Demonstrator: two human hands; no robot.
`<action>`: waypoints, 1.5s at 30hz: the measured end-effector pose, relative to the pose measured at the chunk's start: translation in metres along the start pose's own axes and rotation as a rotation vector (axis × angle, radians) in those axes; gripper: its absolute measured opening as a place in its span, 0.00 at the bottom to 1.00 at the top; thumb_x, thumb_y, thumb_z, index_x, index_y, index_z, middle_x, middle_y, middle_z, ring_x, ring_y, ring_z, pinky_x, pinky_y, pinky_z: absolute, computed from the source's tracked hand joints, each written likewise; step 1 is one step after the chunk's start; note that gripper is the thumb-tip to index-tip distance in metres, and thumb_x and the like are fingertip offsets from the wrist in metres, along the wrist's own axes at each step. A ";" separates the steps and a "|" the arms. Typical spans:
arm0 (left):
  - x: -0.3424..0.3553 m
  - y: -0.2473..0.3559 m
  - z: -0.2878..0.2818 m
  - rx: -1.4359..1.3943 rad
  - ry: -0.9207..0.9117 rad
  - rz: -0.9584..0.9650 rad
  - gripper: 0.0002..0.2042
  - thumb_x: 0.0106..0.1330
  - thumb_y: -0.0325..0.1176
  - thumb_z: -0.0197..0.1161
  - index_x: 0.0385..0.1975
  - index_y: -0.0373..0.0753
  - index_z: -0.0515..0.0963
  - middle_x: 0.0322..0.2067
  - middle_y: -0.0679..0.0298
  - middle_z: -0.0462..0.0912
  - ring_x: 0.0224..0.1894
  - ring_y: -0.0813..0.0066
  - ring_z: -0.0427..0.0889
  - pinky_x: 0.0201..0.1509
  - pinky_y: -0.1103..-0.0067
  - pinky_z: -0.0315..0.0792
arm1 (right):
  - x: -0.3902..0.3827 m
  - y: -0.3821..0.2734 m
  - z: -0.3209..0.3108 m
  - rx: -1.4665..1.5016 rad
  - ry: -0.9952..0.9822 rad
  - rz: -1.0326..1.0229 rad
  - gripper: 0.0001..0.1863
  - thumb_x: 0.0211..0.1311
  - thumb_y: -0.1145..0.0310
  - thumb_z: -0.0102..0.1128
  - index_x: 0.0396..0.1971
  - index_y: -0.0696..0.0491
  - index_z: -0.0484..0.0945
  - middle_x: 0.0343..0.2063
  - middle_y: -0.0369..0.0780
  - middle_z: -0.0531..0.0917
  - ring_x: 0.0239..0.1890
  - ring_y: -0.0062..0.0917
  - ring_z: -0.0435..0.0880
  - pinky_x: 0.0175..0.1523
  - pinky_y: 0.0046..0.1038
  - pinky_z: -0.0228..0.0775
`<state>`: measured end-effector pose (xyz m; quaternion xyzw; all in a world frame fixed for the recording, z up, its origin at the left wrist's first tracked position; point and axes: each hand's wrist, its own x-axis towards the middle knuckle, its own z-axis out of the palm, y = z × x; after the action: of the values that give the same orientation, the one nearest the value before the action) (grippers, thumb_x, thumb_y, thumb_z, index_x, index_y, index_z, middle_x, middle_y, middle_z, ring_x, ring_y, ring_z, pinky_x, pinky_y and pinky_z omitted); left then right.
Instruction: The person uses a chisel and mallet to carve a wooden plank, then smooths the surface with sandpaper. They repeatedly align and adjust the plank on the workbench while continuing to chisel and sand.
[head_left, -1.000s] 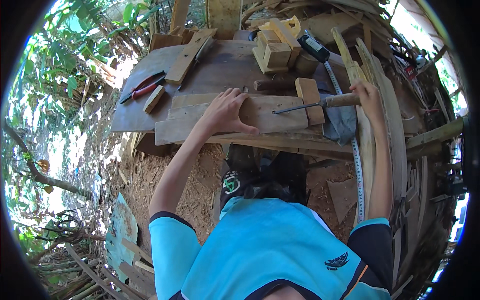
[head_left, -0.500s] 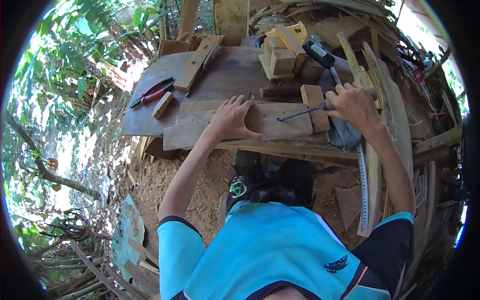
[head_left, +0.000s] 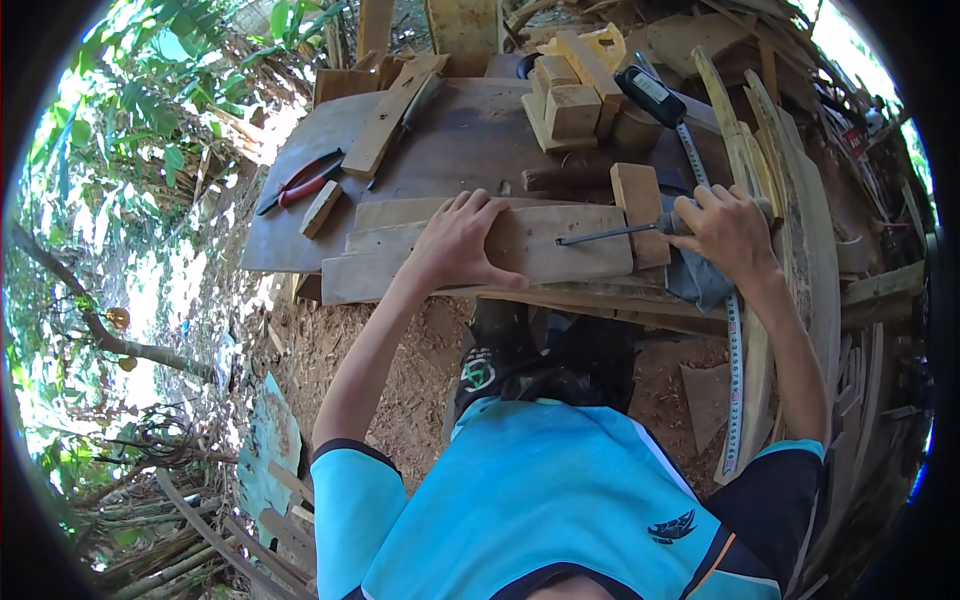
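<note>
My left hand (head_left: 460, 240) lies on the boards with thumb and fingers spread, bearing on a pale wooden plank (head_left: 570, 258). Closed round the handle of a long, thin, screwdriver-like tool (head_left: 612, 235), my right hand (head_left: 728, 228) is at the plank's right end. The dark shaft runs left, low over the plank, and its tip is at a small dark spot on the wood. A short wooden block (head_left: 638, 195) stands by that end, with the shaft crossing in front of it. Under the right hand is a grey-blue cloth (head_left: 698, 280).
Red-handled pliers (head_left: 302, 183) and a small wood piece (head_left: 321, 210) lie at the table's left. Wooden blocks (head_left: 573, 112) and a black tape measure (head_left: 652, 97) sit farther back; its blade (head_left: 735, 385) hangs past the front edge. Long curved timbers (head_left: 800, 260) stand along the right.
The tool's shaft lies somewhat flatter, and my right hand has shifted slightly right and down. My left hand stays on the plank. The whole view has shifted a little.
</note>
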<state>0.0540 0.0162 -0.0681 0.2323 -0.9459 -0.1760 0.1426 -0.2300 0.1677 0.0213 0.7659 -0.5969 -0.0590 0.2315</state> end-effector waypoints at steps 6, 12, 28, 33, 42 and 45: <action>0.001 0.000 -0.001 0.009 -0.014 -0.024 0.47 0.31 0.62 0.70 0.49 0.31 0.68 0.42 0.55 0.70 0.50 0.56 0.69 0.56 0.66 0.63 | 0.000 0.000 -0.007 -0.015 -0.069 0.029 0.20 0.37 0.53 0.69 0.22 0.50 0.71 0.19 0.36 0.73 0.27 0.26 0.76 0.32 0.27 0.67; 0.002 0.000 0.001 0.015 -0.015 -0.016 0.48 0.30 0.62 0.70 0.50 0.30 0.67 0.42 0.55 0.70 0.50 0.57 0.69 0.56 0.66 0.63 | -0.004 -0.002 0.002 0.001 -0.032 0.031 0.20 0.38 0.52 0.68 0.22 0.50 0.71 0.18 0.35 0.74 0.26 0.25 0.77 0.32 0.26 0.67; 0.001 0.003 -0.002 -0.005 -0.022 -0.027 0.47 0.30 0.59 0.71 0.50 0.32 0.67 0.43 0.55 0.70 0.50 0.57 0.69 0.57 0.67 0.62 | -0.022 0.009 0.049 0.391 -0.093 0.116 0.23 0.44 0.49 0.65 0.25 0.55 0.73 0.14 0.39 0.72 0.20 0.30 0.76 0.26 0.30 0.68; 0.001 0.006 -0.005 -0.012 -0.029 -0.009 0.46 0.32 0.58 0.70 0.54 0.38 0.65 0.44 0.56 0.70 0.51 0.56 0.68 0.58 0.65 0.60 | -0.018 -0.003 0.017 0.327 0.109 0.026 0.22 0.42 0.49 0.66 0.22 0.53 0.72 0.15 0.36 0.72 0.21 0.27 0.76 0.28 0.27 0.68; 0.005 0.005 -0.002 -0.014 -0.037 0.069 0.46 0.35 0.59 0.68 0.58 0.44 0.63 0.50 0.56 0.69 0.53 0.56 0.67 0.59 0.64 0.59 | -0.013 0.008 0.008 0.091 -0.009 0.082 0.20 0.40 0.50 0.67 0.21 0.51 0.71 0.17 0.34 0.73 0.25 0.24 0.77 0.30 0.25 0.67; 0.003 0.004 -0.004 -0.016 -0.038 0.054 0.46 0.34 0.59 0.68 0.58 0.44 0.64 0.49 0.55 0.69 0.53 0.55 0.67 0.59 0.63 0.59 | -0.002 0.006 0.000 0.053 -0.023 0.037 0.17 0.42 0.55 0.66 0.21 0.51 0.71 0.18 0.34 0.73 0.25 0.23 0.76 0.31 0.24 0.66</action>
<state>0.0511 0.0166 -0.0619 0.2020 -0.9529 -0.1841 0.1313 -0.2358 0.1684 0.0236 0.7599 -0.6150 -0.0475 0.2052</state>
